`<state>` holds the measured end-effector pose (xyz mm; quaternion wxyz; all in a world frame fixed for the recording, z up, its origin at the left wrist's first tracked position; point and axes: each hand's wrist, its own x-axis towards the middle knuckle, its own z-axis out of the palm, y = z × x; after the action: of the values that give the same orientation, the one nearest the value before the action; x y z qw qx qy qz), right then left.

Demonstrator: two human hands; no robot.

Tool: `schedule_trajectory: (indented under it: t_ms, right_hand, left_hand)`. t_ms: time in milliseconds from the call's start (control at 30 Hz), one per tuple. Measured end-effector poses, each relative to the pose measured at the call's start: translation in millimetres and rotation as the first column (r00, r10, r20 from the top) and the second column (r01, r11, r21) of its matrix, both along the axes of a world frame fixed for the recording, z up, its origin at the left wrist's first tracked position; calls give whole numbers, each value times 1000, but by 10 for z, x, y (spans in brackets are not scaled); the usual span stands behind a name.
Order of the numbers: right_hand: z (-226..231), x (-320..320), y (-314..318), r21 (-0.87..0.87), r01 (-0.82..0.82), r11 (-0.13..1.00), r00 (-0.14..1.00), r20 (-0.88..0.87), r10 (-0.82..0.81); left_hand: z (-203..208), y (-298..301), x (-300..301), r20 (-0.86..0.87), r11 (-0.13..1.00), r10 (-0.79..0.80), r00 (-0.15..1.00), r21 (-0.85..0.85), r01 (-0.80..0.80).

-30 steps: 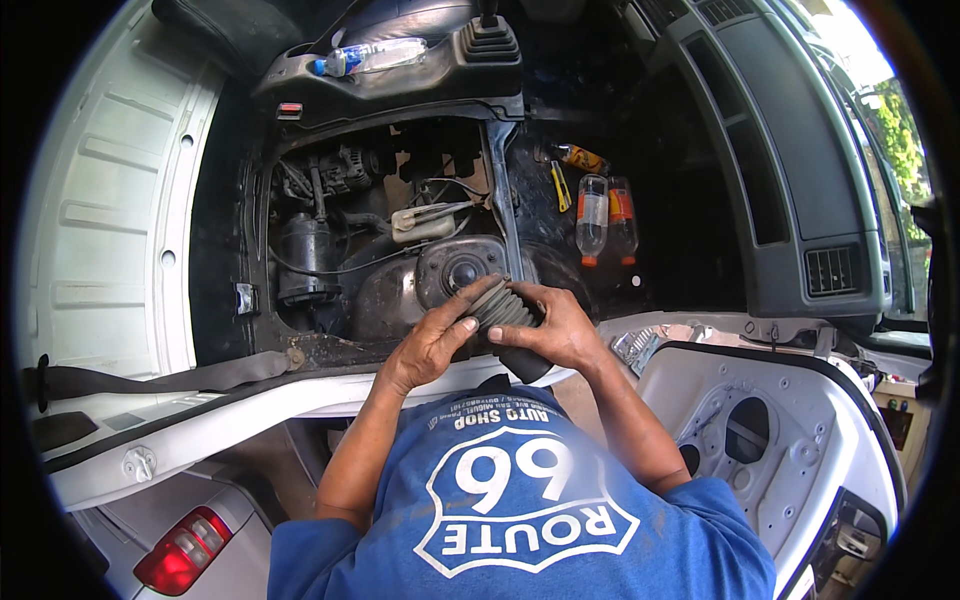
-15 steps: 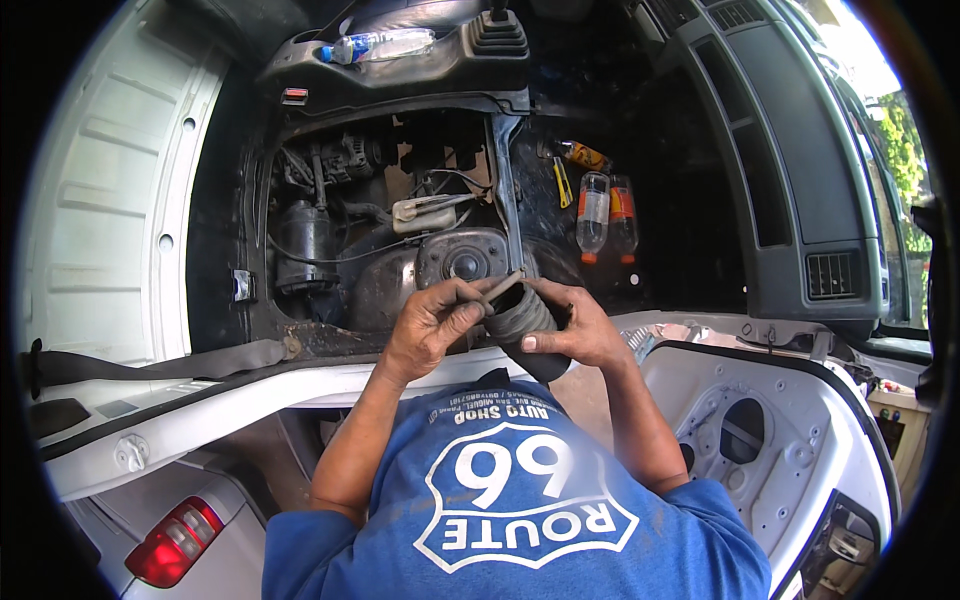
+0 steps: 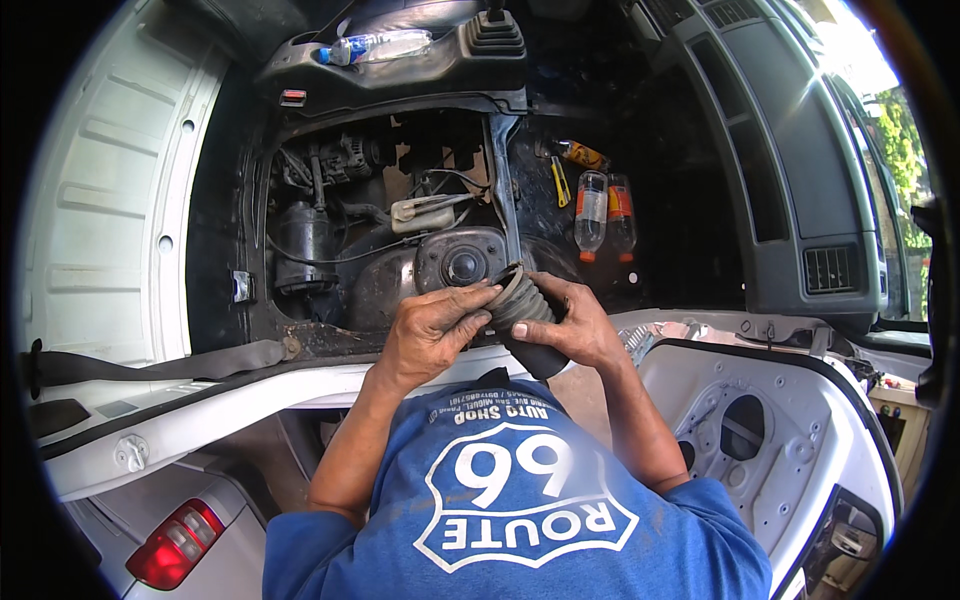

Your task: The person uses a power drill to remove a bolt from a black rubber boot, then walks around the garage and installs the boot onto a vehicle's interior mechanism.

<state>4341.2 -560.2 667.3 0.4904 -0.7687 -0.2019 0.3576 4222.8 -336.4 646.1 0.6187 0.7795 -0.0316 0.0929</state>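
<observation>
A dark ribbed rubber hose (image 3: 519, 307) is between my hands, its open end pointing up and away and its smooth lower end near my shirt. My right hand (image 3: 580, 328) is wrapped round its right side, the thumb lying across the ribs. My left hand (image 3: 437, 332) pinches at the left of the open rim; what lies between its fingertips is partly hidden. Just beyond the hose is a round strut mount (image 3: 466, 264) in the engine bay. A pale plastic reservoir (image 3: 421, 214) with thin hoses sits farther off.
Right of the bay, on the dark floor, lie two clear bottles (image 3: 591, 215), a yellow cutter (image 3: 560, 182) and an orange-labelled bottle (image 3: 583, 154). A water bottle (image 3: 380, 46) rests on the console (image 3: 455, 70). The open white door (image 3: 790, 440) stands at right; a belt (image 3: 180, 367) crosses the sill.
The hose's open end has turned slightly, so more of its ribs and rim show. My left fingertips have shifted a little at the rim; my right hand keeps its hold.
</observation>
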Motion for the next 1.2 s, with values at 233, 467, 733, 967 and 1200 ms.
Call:
schedule_trajectory:
  t_ms: [233, 467, 733, 967, 1200]
  right_hand:
    - [168, -52, 85, -92, 13, 996, 991, 136, -1]
    - [326, -175, 180, -234, -11, 972, 927, 362, 98]
    - [214, -360, 294, -322, 73, 944, 840, 530, 116]
    - [219, -331, 199, -233, 25, 972, 870, 484, 93]
    - [179, -264, 27, -119, -51, 992, 857, 505, 105]
  left_hand:
    - [-4, -36, 25, 39, 999, 34, 999, 25, -35]
    - [54, -127, 22, -139, 996, 49, 989, -62, -58]
    - [-54, -262, -30, -137, 987, 132, 982, -70, -143]
    - [-228, -100, -22, -169, 940, 69, 983, -319, -121]
    - [-137, -50, 12, -213, 854, -112, 971, -520, -16]
